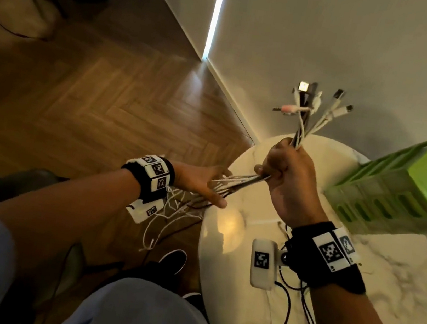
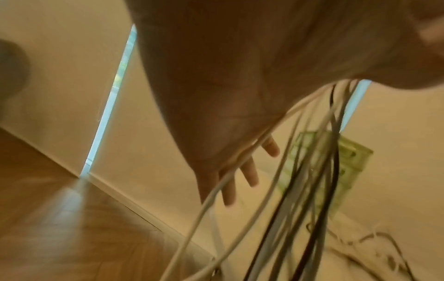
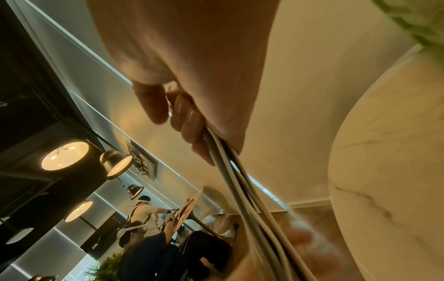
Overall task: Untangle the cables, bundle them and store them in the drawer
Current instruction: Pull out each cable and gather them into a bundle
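The cables (image 1: 256, 180) are gathered in a bunch that we see, in the head view, clamped in the right hand (image 1: 286, 180), whose fingers are curled tight around them above the table's (image 1: 397, 272) far left edge. Their plug ends (image 1: 316, 105) fan upward out of the top of the fist, white, black and one pinkish. From the bottom of the fist the strands run leftward to the left hand (image 1: 201, 183), which is off the table's left edge, over the wooden floor (image 1: 93, 90). Its fingers are straight and spread, with the strands passing between them, and the loose tails (image 1: 171, 219) hang below the wrist toward the floor. A green drawer unit (image 1: 406, 189) stands on the table near its far right edge, just beside the right hand.

In the left wrist view, we see the left hand (image 2: 228, 114) from below, its fingers (image 2: 250, 175) extended and apart. White and dark cables (image 2: 288, 190) cross the palm and drop past the camera. The green drawer unit (image 2: 346, 161) shows blurred behind them.

In the right wrist view, the right hand (image 3: 192, 76) has its fingers (image 3: 187, 117) folded over the cables (image 3: 240, 190), which leave the fist as a tight grey bunch. The table's (image 3: 384, 171) marbled rim curves along the right, and two persons (image 3: 144, 218) work in the background.
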Motion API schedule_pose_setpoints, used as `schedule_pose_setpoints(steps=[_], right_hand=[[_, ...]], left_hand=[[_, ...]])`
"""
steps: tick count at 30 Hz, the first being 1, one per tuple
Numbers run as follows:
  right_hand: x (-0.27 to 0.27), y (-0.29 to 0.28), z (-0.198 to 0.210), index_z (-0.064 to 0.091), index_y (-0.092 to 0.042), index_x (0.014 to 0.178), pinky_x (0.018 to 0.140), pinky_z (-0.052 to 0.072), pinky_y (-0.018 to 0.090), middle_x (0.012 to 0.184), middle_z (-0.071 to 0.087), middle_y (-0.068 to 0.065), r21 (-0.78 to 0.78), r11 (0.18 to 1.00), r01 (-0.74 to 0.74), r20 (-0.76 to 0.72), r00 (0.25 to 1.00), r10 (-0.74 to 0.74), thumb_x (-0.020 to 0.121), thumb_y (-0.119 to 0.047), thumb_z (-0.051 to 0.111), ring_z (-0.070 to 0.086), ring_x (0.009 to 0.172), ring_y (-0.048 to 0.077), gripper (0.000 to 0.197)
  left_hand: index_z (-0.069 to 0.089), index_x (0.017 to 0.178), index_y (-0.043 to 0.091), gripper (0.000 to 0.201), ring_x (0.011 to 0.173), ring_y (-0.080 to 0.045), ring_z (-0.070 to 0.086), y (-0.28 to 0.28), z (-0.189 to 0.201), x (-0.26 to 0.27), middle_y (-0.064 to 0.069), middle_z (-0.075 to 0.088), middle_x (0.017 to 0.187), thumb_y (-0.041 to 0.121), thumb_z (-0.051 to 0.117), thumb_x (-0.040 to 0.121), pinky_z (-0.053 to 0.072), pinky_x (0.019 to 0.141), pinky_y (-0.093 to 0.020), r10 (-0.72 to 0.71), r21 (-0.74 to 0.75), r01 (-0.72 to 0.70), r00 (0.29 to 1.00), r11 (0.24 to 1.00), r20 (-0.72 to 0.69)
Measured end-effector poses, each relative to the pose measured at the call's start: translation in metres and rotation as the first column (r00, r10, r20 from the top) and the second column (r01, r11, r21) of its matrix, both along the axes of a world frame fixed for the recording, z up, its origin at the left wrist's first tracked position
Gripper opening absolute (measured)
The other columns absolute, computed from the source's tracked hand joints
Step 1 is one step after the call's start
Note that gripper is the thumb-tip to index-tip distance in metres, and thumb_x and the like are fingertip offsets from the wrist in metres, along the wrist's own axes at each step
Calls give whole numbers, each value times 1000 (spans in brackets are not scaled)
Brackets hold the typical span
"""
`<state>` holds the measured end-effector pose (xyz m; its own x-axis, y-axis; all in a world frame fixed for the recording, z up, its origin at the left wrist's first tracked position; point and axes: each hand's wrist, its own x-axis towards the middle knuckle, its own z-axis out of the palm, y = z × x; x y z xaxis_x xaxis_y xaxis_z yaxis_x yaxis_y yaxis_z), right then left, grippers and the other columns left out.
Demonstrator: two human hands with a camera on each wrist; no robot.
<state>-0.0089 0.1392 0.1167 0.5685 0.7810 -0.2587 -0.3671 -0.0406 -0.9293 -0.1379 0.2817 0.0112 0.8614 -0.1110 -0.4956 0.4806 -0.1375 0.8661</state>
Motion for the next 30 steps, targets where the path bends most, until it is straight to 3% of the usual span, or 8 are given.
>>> schedule_pose_setpoints(steps=[3, 8, 12, 15, 20, 23, 26, 30], right_hand=[[3, -11, -9, 37, -19, 71, 63, 33, 32, 61, 35, -6, -86, 990, -115, 130, 984, 126, 85, -6, 54, 31, 57, 11, 26], [-4, -31, -27, 34, -19, 76, 63, 36, 35, 67, 37, -3, -243, 943, -229, 281, 913, 294, 82, 2, 51, 38, 64, 11, 28], [-10, -52, -38, 48, 1, 92, 73, 46, 51, 80, 48, 13, -275, 953, -129, 339, 914, 222, 83, 6, 62, 50, 77, 22, 18], [-7, -69, -55, 59, 3, 110, 86, 57, 48, 101, 66, 26, -211, 976, -56, 252, 962, 110, 84, 3, 71, 67, 95, 33, 28], [3, -79, -87, 68, -1, 93, 96, 55, 47, 98, 73, 15, -383, 882, -275, 237, 894, 381, 92, -35, 72, 70, 97, 30, 34], [14, -78, -107, 71, -10, 106, 97, 53, 47, 92, 76, 3, -545, 839, 14, 431, 862, 266, 102, -42, 51, 71, 93, 20, 38], [19, -84, -122, 55, -15, 129, 84, 56, 47, 86, 74, 4, -618, 753, 226, 567, 792, 228, 100, -57, 43, 71, 86, 30, 52], [11, -108, -130, 61, -12, 113, 89, 49, 40, 112, 65, 9, -602, 798, -21, 521, 747, 413, 96, -39, 66, 61, 101, 26, 32]], left_hand=[[37, 147, 33, 111, 138, -3, 41, -9, 31, 7, 4, 43, 150, 97, 55, 57, 37, 113, -30, 127, -107, -106, 967, 989, 220], [53, 140, 16, 82, 130, -7, 51, -32, 73, 41, 3, 58, 139, 79, 38, 89, 39, 112, -33, 156, -51, -147, 919, 988, 361], [61, 129, 23, 39, 72, 4, 61, -55, 85, 70, 10, 62, 99, 40, 31, 110, 50, 73, -22, 105, 89, -149, 920, 985, 378], [60, 132, 30, 38, 82, 0, 58, -71, 96, 81, 9, 54, 89, 43, 32, 110, 47, 86, -24, -130, 231, 45, 922, 972, 365], [63, 130, 19, 60, 102, -5, 57, -95, 113, 98, 10, 59, 103, 62, 33, 102, 45, 98, -21, -368, 405, 235, 884, 883, 289], [71, 120, 20, 44, 96, 8, 60, -100, 110, 107, 28, 66, 96, 41, 34, 109, 45, 86, -8, -342, 348, 240, 899, 906, 272], [69, 90, 9, 54, 87, -18, 71, -103, 90, 117, 3, 73, 83, 45, 33, 109, 58, 88, -40, -137, 237, 72, 952, 969, 272], [43, 78, 15, 42, 56, -17, 47, -119, 64, 127, 4, 41, 58, 40, 32, 110, 53, 92, -59, 93, 69, -110, 971, 991, 219]])
